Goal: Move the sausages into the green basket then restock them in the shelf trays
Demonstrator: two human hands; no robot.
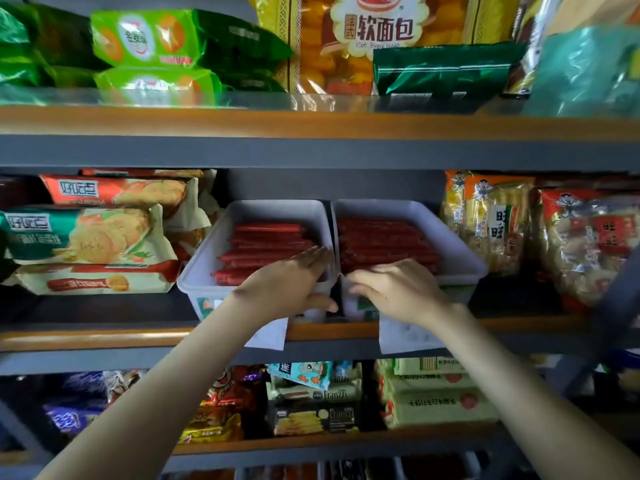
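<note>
**A:** Where are the sausages (266,244)?

**B:** In two white trays side by side on the middle shelf (104,336). Each tray holds red sausages stacked lengthwise, left to right. The left tray (204,261) and the right tray (460,251) almost touch along their inner walls.

**A:** And the hands?

**B:** Both reach up from below, arms bare. The left hand (284,282) is at the left tray's near right corner. Its fingers (311,258) lie straight and close together over the rim, resting on the sausages, and its thumb is spread against the front wall.

**A:** The right hand?

**B:** The right hand (401,292) is at the right tray's near left corner, knuckles up. Its fingers curl over the front rim with the thumb just below, pinching that rim. The fingertips are slightly blurred.

**A:** What surrounds the trays?

**B:** Biscuit packs (86,237) are stacked to the left and cracker bags (495,223) stand to the right. Paper labels (405,336) hang off the shelf edge below the trays.
</note>
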